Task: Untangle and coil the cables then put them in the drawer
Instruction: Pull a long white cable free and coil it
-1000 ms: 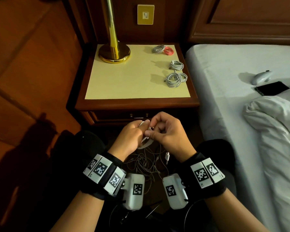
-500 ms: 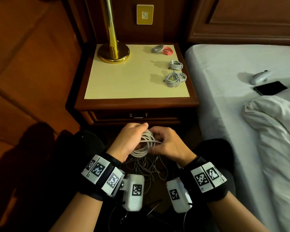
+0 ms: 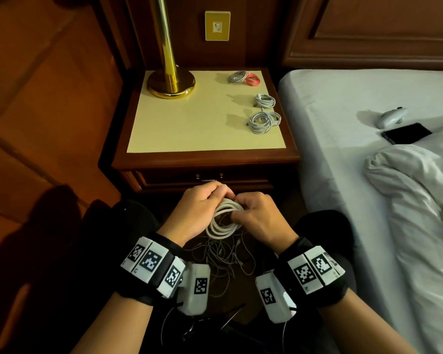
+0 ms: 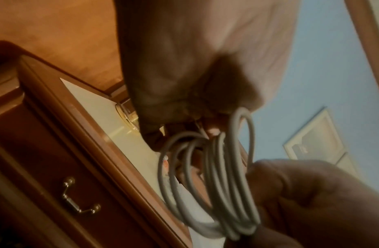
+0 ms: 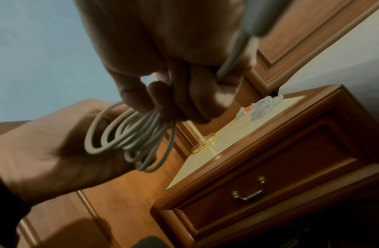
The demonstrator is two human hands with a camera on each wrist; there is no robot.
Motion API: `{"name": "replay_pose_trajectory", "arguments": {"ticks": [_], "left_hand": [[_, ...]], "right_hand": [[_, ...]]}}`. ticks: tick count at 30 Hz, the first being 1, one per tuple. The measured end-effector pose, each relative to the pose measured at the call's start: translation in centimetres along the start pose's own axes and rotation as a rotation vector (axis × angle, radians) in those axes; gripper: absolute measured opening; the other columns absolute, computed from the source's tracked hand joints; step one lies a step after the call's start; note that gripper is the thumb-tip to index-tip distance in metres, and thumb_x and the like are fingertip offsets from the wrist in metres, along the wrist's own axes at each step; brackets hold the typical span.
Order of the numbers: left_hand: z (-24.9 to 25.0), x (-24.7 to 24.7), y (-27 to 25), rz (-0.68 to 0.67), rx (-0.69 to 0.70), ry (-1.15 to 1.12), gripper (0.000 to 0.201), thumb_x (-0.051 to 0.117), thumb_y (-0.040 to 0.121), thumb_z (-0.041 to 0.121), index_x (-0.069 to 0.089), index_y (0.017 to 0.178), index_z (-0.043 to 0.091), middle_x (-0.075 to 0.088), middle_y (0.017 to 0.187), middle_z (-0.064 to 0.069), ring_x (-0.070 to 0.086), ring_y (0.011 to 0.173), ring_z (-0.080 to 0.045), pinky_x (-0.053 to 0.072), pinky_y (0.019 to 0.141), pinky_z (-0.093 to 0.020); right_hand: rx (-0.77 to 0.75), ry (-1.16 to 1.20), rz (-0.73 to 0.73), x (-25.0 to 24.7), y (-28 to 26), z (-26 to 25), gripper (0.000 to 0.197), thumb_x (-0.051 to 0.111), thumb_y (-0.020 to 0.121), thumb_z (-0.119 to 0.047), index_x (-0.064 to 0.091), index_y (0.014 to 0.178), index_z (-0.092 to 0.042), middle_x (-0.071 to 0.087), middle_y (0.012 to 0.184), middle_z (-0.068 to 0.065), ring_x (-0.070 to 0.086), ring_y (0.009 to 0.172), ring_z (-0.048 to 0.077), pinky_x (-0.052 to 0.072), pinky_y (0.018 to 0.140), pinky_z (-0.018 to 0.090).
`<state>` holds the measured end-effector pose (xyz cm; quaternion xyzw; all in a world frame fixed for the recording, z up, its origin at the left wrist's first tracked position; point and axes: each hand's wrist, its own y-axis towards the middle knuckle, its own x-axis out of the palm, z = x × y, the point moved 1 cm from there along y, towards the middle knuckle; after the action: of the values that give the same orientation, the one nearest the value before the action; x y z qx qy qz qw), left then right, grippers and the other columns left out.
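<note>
Nearest, a tangle of thin cables (image 3: 220, 259) lies below both hands. Above it, the left hand (image 3: 197, 213) and right hand (image 3: 258, 218) each pinch a coiled white cable (image 3: 223, 221), just before the closed drawer (image 3: 207, 178). Beyond, on the bench (image 3: 189, 123), sit four cable coils (image 3: 260, 121) and a brass lamp base (image 3: 170, 84).

A brass lamp base (image 3: 171, 83) stands on the nightstand's cream top (image 3: 189, 129). On the bed (image 3: 343, 103) lie a black phone (image 3: 406, 133), a white controller (image 3: 392, 117) and a rumpled duvet (image 3: 414, 180).
</note>
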<state>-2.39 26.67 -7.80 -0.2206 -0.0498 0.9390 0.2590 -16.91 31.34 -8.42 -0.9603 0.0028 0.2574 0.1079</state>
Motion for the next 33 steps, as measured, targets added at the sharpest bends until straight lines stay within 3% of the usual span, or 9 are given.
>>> {"name": "replay_pose_trajectory", "arguments": {"ticks": [2,4,9,14,17,21,26,30,33], "left_hand": [[0.1,-0.5,-0.4,-0.122,0.021,-0.045,0.043,0.039,0.094,0.059,0.068,0.109,0.031,0.07,0.106,0.011,0.062,0.103,0.002,0.046,0.093,-0.023],[-0.1,-1.0,-0.5,-0.223,0.034,-0.012,0.049,0.043,0.086,0.065,0.063,0.119,0.034,0.067,0.115,0.015,0.057,0.112,0.005,0.04,0.098,-0.018],[0.0,-2.0,-0.3,-0.171,0.094,-0.01,0.034,0.063,0.077,0.046,0.065,0.11,0.037,0.069,0.108,0.019,0.059,0.108,0.007,0.042,0.093,-0.012],[-0.2,-2.3,-0.2,-0.122,0.026,-0.029,0.025,0.066,0.07,0.045,0.068,0.094,0.043,0.07,0.09,0.027,0.061,0.1,0.011,0.043,0.087,-0.009],[-0.8,-2.1,0.2,-0.144,-0.018,-0.001,0.036,0.064,0.074,0.049,0.069,0.108,0.037,0.071,0.109,0.013,0.065,0.101,-0.001,0.046,0.094,-0.021],[-1.4,-1.8,0.6,-0.199,-0.068,0.062,0.046,0.055,0.092,0.04,0.05,0.137,0.03,0.046,0.141,0.018,0.036,0.129,0.003,0.026,0.107,-0.022],[-0.4,-0.2,0.8,-0.051,-0.045,-0.085,0.031,0.044,0.101,0.024,0.051,0.13,0.035,0.06,0.122,0.011,0.052,0.116,-0.001,0.037,0.099,-0.022],[0.9,0.5,1.0,-0.115,0.063,-0.156,0.033,0.042,0.101,0.013,0.05,0.121,0.038,0.054,0.123,0.013,0.047,0.114,0.008,0.035,0.094,-0.008],[1.6,0.2,1.3,-0.115,0.099,-0.198,0.034,0.041,0.101,0.011,0.05,0.124,0.035,0.054,0.116,0.013,0.049,0.103,0.013,0.034,0.088,-0.004]], "right_hand": [[0.049,0.053,0.052,-0.4,0.2,0.2,0.026,0.065,0.074,-0.005,0.057,0.054,-0.019,0.052,0.049,-0.007,0.044,0.041,0.002,0.035,0.045,0.022],[0.095,0.133,0.073,-0.7,0.5,0.4,0.023,0.064,0.072,-0.003,0.06,0.053,-0.015,0.048,0.044,-0.007,0.041,0.04,0.007,0.032,0.045,0.026],[0.13,0.279,0.051,-0.8,0.5,0.1,0.014,0.059,0.069,-0.002,0.057,0.056,-0.007,0.04,0.041,-0.001,0.033,0.034,0.009,0.023,0.041,0.022],[0.139,0.362,0.138,-0.5,0.4,0.3,0.022,0.06,0.074,0.004,0.061,0.056,-0.008,0.042,0.039,-0.003,0.034,0.033,0.006,0.024,0.037,0.018],[0.135,0.424,0.15,-0.1,0.2,0.3,0.01,0.06,0.078,0.004,0.064,0.069,0.003,0.044,0.04,-0.004,0.036,0.033,0.005,0.025,0.036,0.018],[0.142,0.543,0.15,0.1,0.1,0.4,0.008,0.057,0.083,0.004,0.064,0.079,0.006,0.043,0.041,-0.001,0.032,0.033,0.006,0.023,0.035,0.017],[0.139,0.558,0.131,0.3,0.7,0.3,0.012,0.054,0.087,0.001,0.063,0.079,-0.003,0.045,0.047,0.001,0.033,0.036,0.009,0.024,0.036,0.019],[0.031,0.28,0.102,0.6,0.9,-0.2,0.015,0.053,0.075,-0.011,0.06,0.088,-0.01,0.055,0.065,-0.003,0.049,0.054,0.012,0.038,0.05,0.03],[-0.006,0.169,0.057,-0.1,1.0,-0.9,0.006,0.052,0.086,-0.004,0.052,0.091,-0.007,0.051,0.071,0.0,0.047,0.061,0.015,0.038,0.057,0.036]]}}
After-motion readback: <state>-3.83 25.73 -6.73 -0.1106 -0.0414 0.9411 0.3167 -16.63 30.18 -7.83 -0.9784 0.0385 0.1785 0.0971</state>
